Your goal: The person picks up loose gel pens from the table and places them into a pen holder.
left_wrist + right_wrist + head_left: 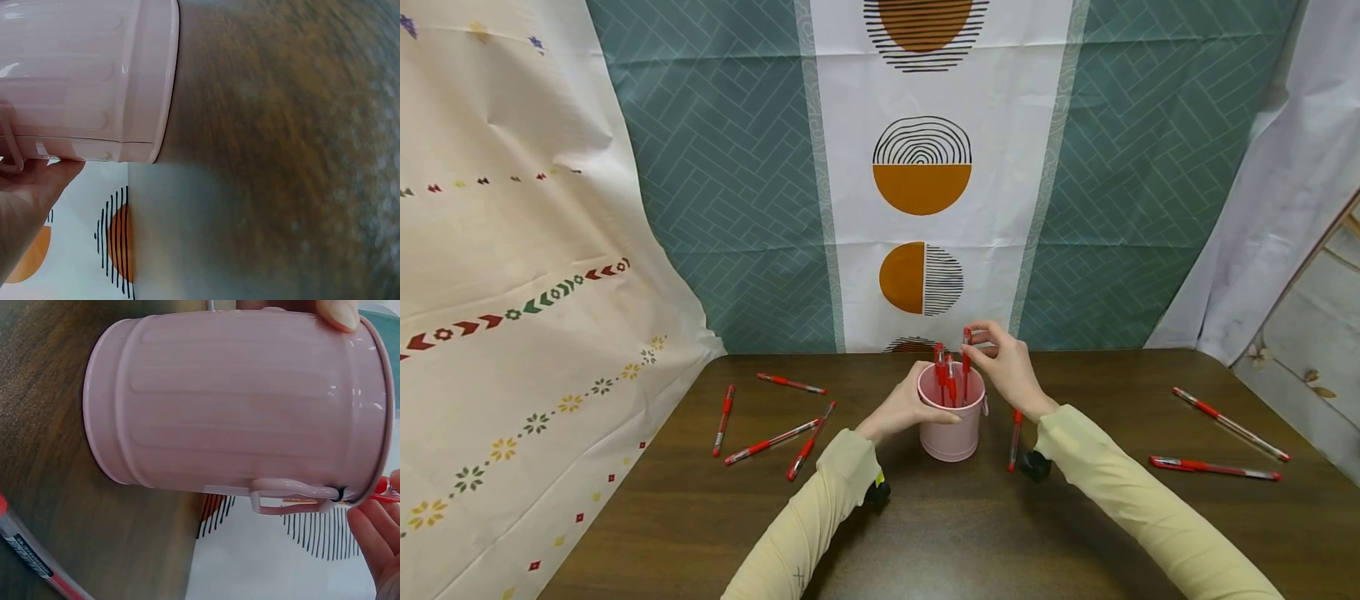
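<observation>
A pink metal bucket (pixel 950 437) with small side handles stands upright on the table. My left hand (pixel 904 408) grips it from the left near the rim, thumb across the front; in the right wrist view that thumb (pixel 339 314) lies against the wall. Over the mouth, my right hand (pixel 1011 372) pinches a red gel pen (pixel 966 354) by its upper end. The pen is upright, its lower part inside the bucket; whether it touches the bottom is hidden. Other red pens (pixel 951 382) stand within, leaning together. Just right of the bucket lies another red pen (pixel 1015 442).
Several red pens, among them one pen (pixel 724 421), are scattered on the dark wooden table (pixel 955 533) at left. Two more lie at right, a clear-barrelled pen (pixel 1228 423) and a red-capped pen (pixel 1213 469). A patterned curtain (pixel 925 225) hangs behind the table's back edge.
</observation>
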`<state>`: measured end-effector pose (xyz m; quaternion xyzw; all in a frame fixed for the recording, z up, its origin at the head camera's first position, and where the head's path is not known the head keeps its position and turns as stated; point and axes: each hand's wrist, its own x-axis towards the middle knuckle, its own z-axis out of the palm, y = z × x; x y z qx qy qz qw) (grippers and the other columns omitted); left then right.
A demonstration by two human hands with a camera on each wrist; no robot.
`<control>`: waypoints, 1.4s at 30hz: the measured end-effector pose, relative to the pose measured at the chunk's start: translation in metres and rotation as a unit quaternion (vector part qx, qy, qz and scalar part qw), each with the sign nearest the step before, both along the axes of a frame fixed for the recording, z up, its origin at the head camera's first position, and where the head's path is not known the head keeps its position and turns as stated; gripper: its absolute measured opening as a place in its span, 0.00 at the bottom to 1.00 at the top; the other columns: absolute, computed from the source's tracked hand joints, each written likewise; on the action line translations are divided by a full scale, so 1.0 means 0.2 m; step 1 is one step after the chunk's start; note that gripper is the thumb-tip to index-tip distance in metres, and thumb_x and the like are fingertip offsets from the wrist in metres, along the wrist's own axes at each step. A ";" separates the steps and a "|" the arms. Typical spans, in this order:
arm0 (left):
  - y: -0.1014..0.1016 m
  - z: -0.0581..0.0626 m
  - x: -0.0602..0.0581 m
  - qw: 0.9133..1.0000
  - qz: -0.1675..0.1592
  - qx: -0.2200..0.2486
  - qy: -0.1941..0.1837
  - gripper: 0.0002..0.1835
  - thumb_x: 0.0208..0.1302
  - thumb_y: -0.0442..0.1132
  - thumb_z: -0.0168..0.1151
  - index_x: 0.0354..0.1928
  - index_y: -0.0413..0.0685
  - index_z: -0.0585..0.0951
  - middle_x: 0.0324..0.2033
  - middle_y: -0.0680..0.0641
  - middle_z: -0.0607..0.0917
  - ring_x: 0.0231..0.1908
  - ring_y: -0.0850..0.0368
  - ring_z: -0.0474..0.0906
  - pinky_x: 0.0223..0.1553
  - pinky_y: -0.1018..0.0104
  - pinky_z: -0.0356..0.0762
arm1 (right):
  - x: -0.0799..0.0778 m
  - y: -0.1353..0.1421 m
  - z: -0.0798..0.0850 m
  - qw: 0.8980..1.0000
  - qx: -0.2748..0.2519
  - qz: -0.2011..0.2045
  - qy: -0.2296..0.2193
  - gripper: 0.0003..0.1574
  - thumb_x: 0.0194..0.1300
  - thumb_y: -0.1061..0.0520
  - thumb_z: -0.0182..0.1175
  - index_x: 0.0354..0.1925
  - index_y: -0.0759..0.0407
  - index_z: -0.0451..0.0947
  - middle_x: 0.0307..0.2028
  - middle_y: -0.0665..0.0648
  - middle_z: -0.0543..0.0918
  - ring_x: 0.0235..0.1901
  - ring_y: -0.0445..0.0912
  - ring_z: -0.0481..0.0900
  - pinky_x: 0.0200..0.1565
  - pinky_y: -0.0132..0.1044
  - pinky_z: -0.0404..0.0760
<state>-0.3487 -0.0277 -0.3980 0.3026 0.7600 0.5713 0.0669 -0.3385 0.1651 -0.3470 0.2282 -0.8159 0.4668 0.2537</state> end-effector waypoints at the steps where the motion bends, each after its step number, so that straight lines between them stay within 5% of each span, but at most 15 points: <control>1: 0.00 0.00 0.00 1.000 0.001 -0.002 0.002 0.41 0.43 0.42 0.73 0.58 0.50 0.60 0.49 0.53 0.71 0.47 0.57 0.69 0.46 0.64 0.70 | 0.00 0.00 0.00 1.000 0.002 -0.002 -0.002 0.21 0.56 0.64 0.63 0.49 0.60 0.71 0.38 0.62 0.80 0.32 0.53 0.81 0.38 0.46 0.77; 11: 0.00 0.00 0.00 1.000 0.000 -0.003 0.004 0.40 0.42 0.42 0.73 0.57 0.50 0.61 0.49 0.53 0.70 0.47 0.58 0.69 0.46 0.64 0.69 | -0.01 0.00 -0.03 1.000 0.020 0.008 -0.015 0.18 0.56 0.64 0.63 0.46 0.61 0.73 0.35 0.61 0.82 0.33 0.51 0.81 0.39 0.45 0.77; 20: -0.01 0.12 0.09 1.000 -0.015 0.005 -0.003 0.41 0.43 0.36 0.73 0.58 0.40 0.60 0.50 0.45 0.70 0.49 0.48 0.69 0.46 0.65 0.69 | -0.01 -0.01 -0.04 0.998 0.042 0.006 -0.050 0.15 0.57 0.61 0.63 0.44 0.61 0.74 0.37 0.61 0.81 0.36 0.51 0.80 0.39 0.45 0.76; 31: 0.00 -0.01 0.00 1.000 0.005 -0.003 0.010 0.40 0.41 0.42 0.74 0.56 0.51 0.61 0.48 0.54 0.71 0.47 0.59 0.70 0.46 0.64 0.69 | -0.01 0.00 -0.03 0.996 0.057 0.013 -0.068 0.15 0.59 0.60 0.61 0.46 0.61 0.74 0.39 0.60 0.81 0.38 0.52 0.80 0.40 0.46 0.76; 40: 0.00 0.00 0.00 1.000 0.009 -0.003 0.006 0.40 0.41 0.42 0.74 0.56 0.51 0.62 0.48 0.53 0.71 0.47 0.58 0.70 0.47 0.64 0.69 | -0.01 0.03 -0.01 0.997 0.048 0.011 -0.066 0.18 0.60 0.57 0.61 0.48 0.58 0.72 0.40 0.59 0.81 0.39 0.51 0.79 0.43 0.47 0.74; 42: 0.00 0.04 0.03 1.000 0.004 -0.005 0.001 0.41 0.42 0.40 0.74 0.57 0.48 0.61 0.49 0.51 0.71 0.47 0.56 0.70 0.47 0.64 0.68 | -0.01 0.04 0.00 0.997 0.049 0.006 -0.065 0.19 0.60 0.57 0.61 0.49 0.58 0.71 0.41 0.60 0.81 0.39 0.51 0.79 0.43 0.48 0.74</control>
